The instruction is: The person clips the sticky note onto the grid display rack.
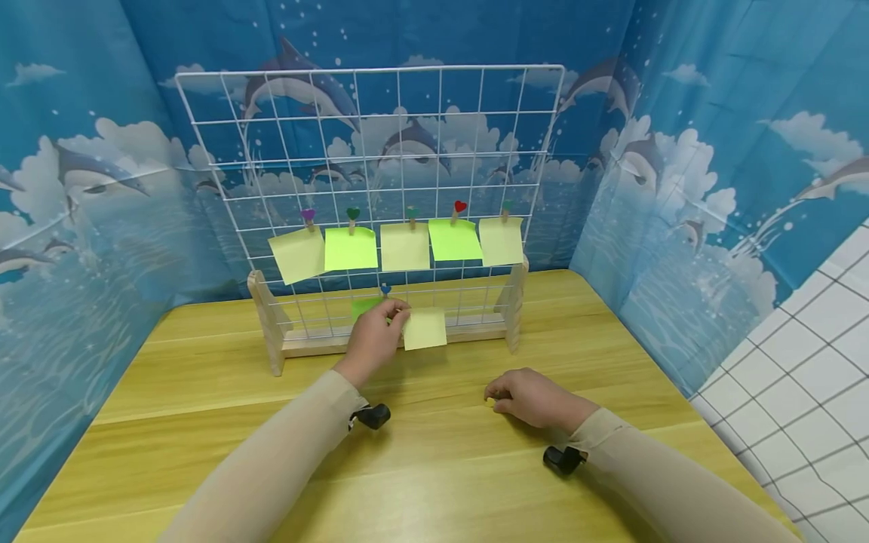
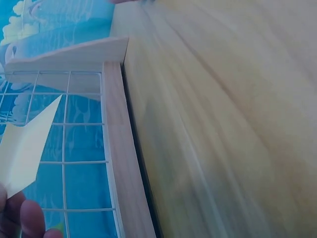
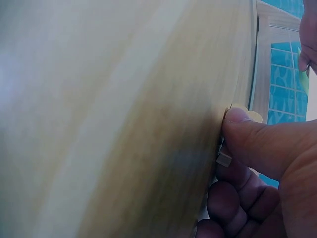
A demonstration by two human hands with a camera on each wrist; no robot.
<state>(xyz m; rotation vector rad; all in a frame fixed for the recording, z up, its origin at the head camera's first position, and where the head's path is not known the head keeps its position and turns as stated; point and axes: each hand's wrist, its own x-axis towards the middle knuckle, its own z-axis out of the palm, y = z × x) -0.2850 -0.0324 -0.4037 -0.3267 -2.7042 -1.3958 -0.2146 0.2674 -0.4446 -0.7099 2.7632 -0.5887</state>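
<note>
My left hand pinches a pale yellow paper note by its left edge, in front of the lower part of a white wire grid. Behind that hand, a green note hangs from a clip with a blue heart, partly hidden. Lower right, just above the table, my right hand pinches a small wooden clothespin between thumb and fingers. Its pale yellow heart shows past the thumb in the right wrist view. In the left wrist view the pale note stands bent above the fingertips.
Several notes hang in a row on the grid, among them a bright green note, under heart clothespins such as a red one. A wooden base holds the grid on the wood-grain table. Dolphin-print curtains surround it.
</note>
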